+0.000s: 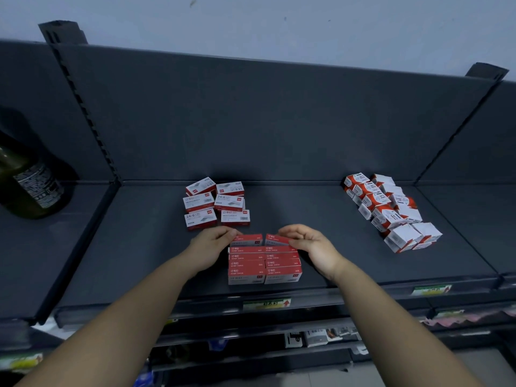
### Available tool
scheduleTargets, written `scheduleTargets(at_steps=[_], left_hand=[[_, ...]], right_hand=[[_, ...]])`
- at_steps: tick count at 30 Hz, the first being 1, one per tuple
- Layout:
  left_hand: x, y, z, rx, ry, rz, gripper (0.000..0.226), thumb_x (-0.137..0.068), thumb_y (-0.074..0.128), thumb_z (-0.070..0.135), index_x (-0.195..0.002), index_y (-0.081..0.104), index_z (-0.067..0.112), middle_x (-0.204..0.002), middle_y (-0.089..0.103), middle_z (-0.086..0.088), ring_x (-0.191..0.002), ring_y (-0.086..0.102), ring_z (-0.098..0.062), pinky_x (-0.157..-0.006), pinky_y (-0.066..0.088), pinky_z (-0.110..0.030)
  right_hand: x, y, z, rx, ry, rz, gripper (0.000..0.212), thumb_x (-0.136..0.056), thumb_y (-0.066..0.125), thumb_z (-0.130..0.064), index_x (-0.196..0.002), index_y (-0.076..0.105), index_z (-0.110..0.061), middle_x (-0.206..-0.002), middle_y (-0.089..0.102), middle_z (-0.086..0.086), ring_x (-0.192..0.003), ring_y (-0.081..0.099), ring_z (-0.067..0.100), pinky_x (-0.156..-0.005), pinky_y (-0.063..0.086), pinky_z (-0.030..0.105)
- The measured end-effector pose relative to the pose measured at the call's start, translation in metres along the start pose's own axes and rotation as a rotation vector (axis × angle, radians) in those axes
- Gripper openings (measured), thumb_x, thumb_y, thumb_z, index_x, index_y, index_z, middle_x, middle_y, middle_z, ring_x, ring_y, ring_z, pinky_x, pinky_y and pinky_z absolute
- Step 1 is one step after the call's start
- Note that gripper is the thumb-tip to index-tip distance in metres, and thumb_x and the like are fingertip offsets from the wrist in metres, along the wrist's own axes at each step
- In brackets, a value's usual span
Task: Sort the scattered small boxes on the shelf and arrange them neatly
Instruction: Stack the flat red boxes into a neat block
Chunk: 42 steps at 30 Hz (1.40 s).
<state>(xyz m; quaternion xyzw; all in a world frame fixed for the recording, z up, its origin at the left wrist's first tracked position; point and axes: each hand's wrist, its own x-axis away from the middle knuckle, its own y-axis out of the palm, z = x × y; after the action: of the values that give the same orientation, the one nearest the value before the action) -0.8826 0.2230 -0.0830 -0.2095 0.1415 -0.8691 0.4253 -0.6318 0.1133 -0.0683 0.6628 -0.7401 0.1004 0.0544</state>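
Note:
Several red staple boxes (264,263) stand in two tight columns near the front middle of the dark shelf (145,247). My left hand (212,245) touches the far left box of this block with its fingertips. My right hand (310,244) pinches the far right box between thumb and fingers. Behind them lies a group of white-and-red 24/6 staple boxes (216,203), laid flat in two rows. At the right, several white-and-orange small boxes (391,210) sit in a loose double row running diagonally.
A dark glass bottle (30,180) stands on the neighbouring shelf at the left. The shelf's back panel (251,121) rises behind the boxes. Price labels (266,303) line the front rail. Lower shelves with goods show below.

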Motion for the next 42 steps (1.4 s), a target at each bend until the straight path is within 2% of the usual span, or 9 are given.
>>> scheduleTargets(at_steps=[5,8,12,16,20,24,32,39,42], left_hand=[[-0.003,-0.002,-0.004,0.004,-0.019,-0.043,0.023,-0.095,0.047,0.056,-0.098,0.069,0.052,-0.103,0.072,0.022,-0.113,0.060,-0.009,-0.111,0.035,-0.050],[-0.003,-0.002,-0.006,0.012,-0.018,-0.069,0.030,-0.089,0.046,0.066,-0.100,0.069,0.050,-0.104,0.072,0.021,-0.114,0.061,-0.010,-0.112,0.034,-0.051],[-0.004,-0.002,-0.009,0.030,-0.017,-0.083,0.031,-0.089,0.048,0.066,-0.102,0.070,0.049,-0.105,0.072,0.020,-0.116,0.060,-0.011,-0.113,0.033,-0.051],[-0.005,-0.001,-0.011,0.049,-0.017,-0.123,0.058,-0.068,0.049,0.088,-0.103,0.070,0.048,-0.105,0.073,0.019,-0.117,0.059,-0.011,-0.114,0.031,-0.050],[-0.004,-0.002,-0.009,0.052,-0.037,-0.123,0.059,-0.065,0.049,0.087,-0.103,0.071,0.047,-0.104,0.073,0.019,-0.116,0.059,-0.012,-0.115,0.031,-0.048],[-0.002,-0.003,-0.007,0.057,-0.038,-0.134,0.046,-0.076,0.052,0.078,-0.103,0.071,0.046,-0.105,0.073,0.018,-0.117,0.059,-0.013,-0.115,0.030,-0.049],[0.000,-0.004,-0.007,0.047,-0.016,-0.145,0.067,-0.061,0.047,0.094,-0.103,0.070,0.048,-0.105,0.072,0.020,-0.120,0.056,-0.015,-0.116,0.028,-0.051],[0.004,-0.005,-0.004,0.027,-0.022,-0.118,0.048,-0.075,0.049,0.079,-0.104,0.070,0.047,-0.106,0.071,0.022,-0.120,0.056,-0.013,-0.115,0.030,-0.049],[0.011,-0.004,0.005,0.177,0.021,-0.033,0.021,-0.097,0.055,0.042,-0.106,0.071,0.032,-0.103,0.073,0.013,-0.104,0.063,0.000,-0.106,0.042,-0.034]], right_hand=[[0.001,0.002,-0.001,0.056,0.016,0.029,0.024,-0.102,0.048,-0.009,-0.106,0.071,-0.015,-0.101,0.073,0.002,-0.092,0.067,0.011,-0.086,0.050,0.023],[0.001,0.004,-0.002,0.072,0.033,0.008,0.023,-0.103,0.047,-0.008,-0.107,0.070,-0.012,-0.096,0.072,0.003,-0.086,0.066,0.012,-0.081,0.052,0.023],[0.001,0.002,-0.002,0.082,0.028,-0.004,0.025,-0.101,0.047,-0.005,-0.103,0.072,-0.012,-0.099,0.073,0.004,-0.089,0.066,0.012,-0.084,0.051,0.024],[0.000,0.001,-0.001,0.090,0.026,-0.013,0.027,-0.101,0.047,-0.005,-0.102,0.073,-0.015,-0.101,0.074,0.003,-0.091,0.066,0.012,-0.089,0.051,0.026],[0.000,0.002,-0.002,0.119,0.033,-0.023,0.027,-0.103,0.048,-0.008,-0.104,0.073,-0.015,-0.103,0.075,0.004,-0.091,0.068,0.013,-0.086,0.053,0.023],[0.001,0.002,-0.004,0.167,0.037,-0.056,0.026,-0.104,0.047,-0.012,-0.110,0.072,-0.014,-0.106,0.075,0.004,-0.094,0.069,0.014,-0.085,0.053,0.022],[0.001,0.003,-0.005,0.157,0.043,-0.060,0.028,-0.104,0.047,-0.012,-0.105,0.073,-0.020,-0.106,0.075,0.001,-0.095,0.069,0.014,-0.088,0.053,0.024],[-0.005,0.004,-0.005,0.003,0.070,0.016,0.027,-0.100,0.050,-0.004,-0.104,0.074,-0.015,-0.107,0.075,0.005,-0.097,0.068,0.016,-0.093,0.051,0.030],[-0.016,0.006,-0.009,-0.075,0.085,0.165,0.028,-0.097,0.050,0.001,-0.098,0.074,-0.013,-0.100,0.075,0.006,-0.093,0.064,0.015,-0.092,0.049,0.030]])
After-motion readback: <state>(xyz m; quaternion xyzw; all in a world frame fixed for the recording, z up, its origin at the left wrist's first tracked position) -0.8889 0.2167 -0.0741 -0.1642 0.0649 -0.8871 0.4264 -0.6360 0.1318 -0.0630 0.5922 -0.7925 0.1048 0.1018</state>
